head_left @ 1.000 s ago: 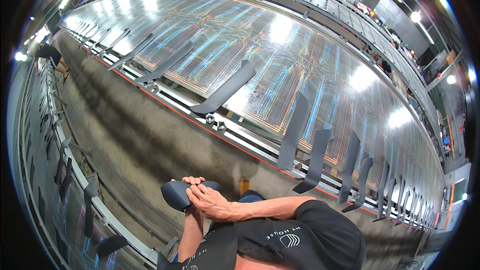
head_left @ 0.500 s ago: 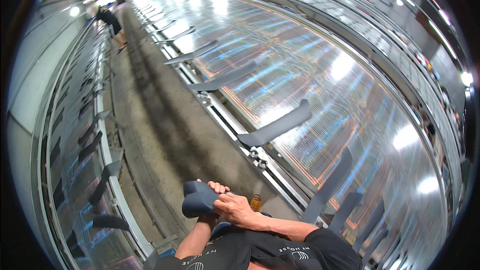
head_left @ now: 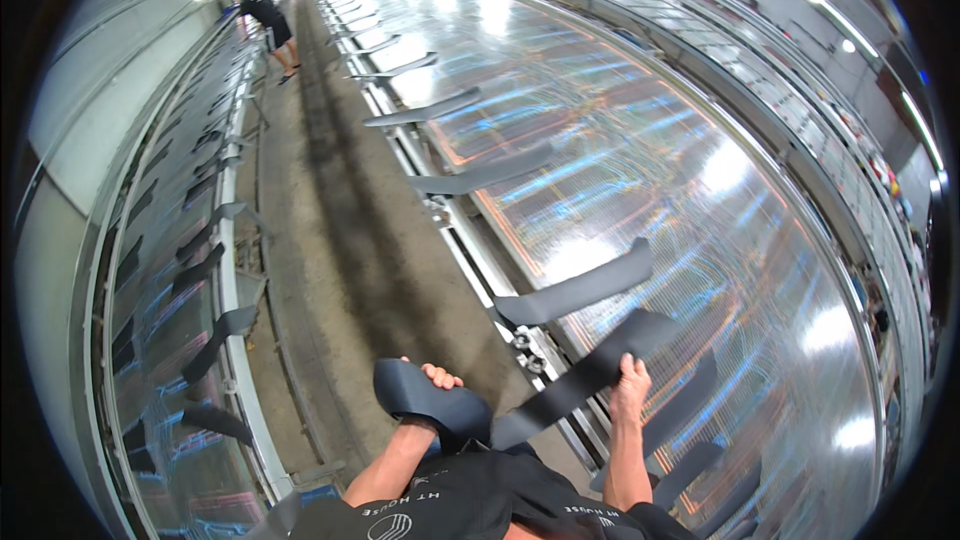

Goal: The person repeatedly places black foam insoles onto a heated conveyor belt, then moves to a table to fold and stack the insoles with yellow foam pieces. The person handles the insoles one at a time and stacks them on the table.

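My left hand [head_left: 441,376] is closed around a folded bundle of dark grey flexible strips [head_left: 420,395] in front of my body. Its fingers curl over the bundle's far side, and part of the hand is hidden behind it. To the right, my right hand [head_left: 629,392] pinches one edge of a single dark grey strip [head_left: 585,372]. This strip stretches from near my waist across the rail of the right-hand table, its far end over the shiny tabletop. Just beyond it, another grey strip [head_left: 580,288] lies across the table edge.
A long glossy table [head_left: 640,150] with coloured line patterns runs along my right, edged by a metal rail [head_left: 465,260] with a clamp [head_left: 528,348]. More strips hang along a second table [head_left: 240,360] on my left. A person [head_left: 268,20] stands far down the aisle [head_left: 350,240].
My right hand has left the bundle and moved right to the table edge with one strip, now spread out. My left hand still grips the bundle. The view has shifted slightly.
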A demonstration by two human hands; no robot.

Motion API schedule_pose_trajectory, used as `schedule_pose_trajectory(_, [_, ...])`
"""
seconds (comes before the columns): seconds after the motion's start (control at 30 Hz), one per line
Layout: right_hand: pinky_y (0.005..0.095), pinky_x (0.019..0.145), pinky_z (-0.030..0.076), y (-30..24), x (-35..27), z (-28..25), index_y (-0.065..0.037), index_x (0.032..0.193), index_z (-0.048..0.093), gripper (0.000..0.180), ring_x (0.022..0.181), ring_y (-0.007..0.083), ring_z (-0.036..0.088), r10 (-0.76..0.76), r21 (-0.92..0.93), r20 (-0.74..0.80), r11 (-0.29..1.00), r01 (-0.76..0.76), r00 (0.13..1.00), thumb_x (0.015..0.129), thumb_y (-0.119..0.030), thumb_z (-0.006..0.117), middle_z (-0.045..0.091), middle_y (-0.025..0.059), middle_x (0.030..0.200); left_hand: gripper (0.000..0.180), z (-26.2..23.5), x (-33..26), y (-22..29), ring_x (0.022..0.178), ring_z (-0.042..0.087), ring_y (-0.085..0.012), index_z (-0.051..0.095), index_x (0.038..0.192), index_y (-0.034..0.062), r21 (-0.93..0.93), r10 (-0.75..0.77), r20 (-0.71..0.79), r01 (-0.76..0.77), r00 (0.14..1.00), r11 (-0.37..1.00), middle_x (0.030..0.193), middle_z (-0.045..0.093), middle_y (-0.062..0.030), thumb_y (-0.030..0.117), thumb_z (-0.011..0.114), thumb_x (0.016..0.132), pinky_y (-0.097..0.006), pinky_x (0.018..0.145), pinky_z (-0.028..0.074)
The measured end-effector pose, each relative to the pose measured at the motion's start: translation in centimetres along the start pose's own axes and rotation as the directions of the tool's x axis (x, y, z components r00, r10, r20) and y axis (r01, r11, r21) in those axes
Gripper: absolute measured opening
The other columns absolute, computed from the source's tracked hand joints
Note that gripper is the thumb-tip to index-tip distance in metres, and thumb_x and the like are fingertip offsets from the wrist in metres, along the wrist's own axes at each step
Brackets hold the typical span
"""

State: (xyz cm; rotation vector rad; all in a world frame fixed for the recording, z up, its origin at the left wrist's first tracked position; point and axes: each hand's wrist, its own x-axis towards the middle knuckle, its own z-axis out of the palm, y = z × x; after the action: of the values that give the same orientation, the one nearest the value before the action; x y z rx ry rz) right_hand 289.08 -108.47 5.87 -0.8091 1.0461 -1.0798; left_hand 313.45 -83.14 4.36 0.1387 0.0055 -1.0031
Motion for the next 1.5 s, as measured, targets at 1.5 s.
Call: schedule_pose_trajectory(1.5, [0.0428, 0.082, 0.048, 7.9, 11.3, 33.7, 0.008, 0.112, 0.056, 0.042, 0.090, 0.0330, 0.059, -0.684, -0.908, -0.025, 0.321, 0.270, 0.729, 0.082, -0.018, 0.068, 0.064, 0.0175, 0.096, 0.063, 1.2, 23.0, 30.6, 0.058, 0.056, -0.0244, 0.062, 0.067, 0.0081, 0.163, 0.213, -0.265, -0.174, 0.940, 0.971, 0.060, 0.059, -0.0079, 0.054, 0.030, 0.095, -0.041, 0.073, 0.048])
